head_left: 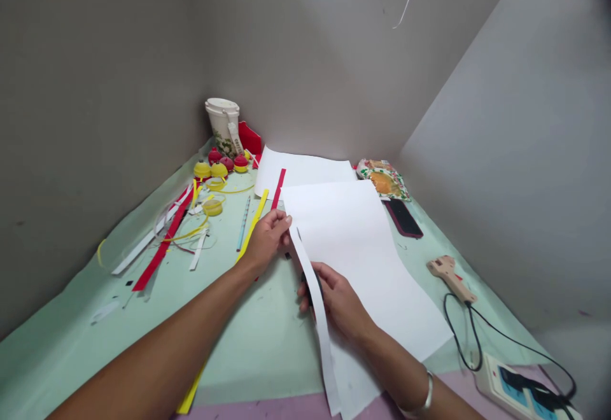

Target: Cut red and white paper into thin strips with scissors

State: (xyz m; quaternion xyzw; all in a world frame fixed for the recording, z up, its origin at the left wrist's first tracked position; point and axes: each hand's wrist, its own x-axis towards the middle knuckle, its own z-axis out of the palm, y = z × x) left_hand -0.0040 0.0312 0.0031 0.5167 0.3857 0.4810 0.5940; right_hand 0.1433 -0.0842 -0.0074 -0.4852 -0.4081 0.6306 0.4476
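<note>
A large white paper sheet (353,242) lies across the middle, its near end reaching past the front edge of the cover. Along its left side a narrow white strip (326,356) is partly cut free and curls down toward me. My left hand (268,238) is closed, pinching the strip near its upper end between thumb and fingers. Black-handled scissors (312,287) are gripped in my right hand (340,302), below and to the right of the left one. The strip hides part of the handles; a dark blade tip shows at the sheet.
Left are red and white strips (165,249), yellow coils (212,207), red and yellow balls (218,170) and a white cup (223,121). A blue pencil (243,224) lies nearer. Right are a phone (403,218), a packet (383,179), a glue gun (452,278) and a power strip (506,385).
</note>
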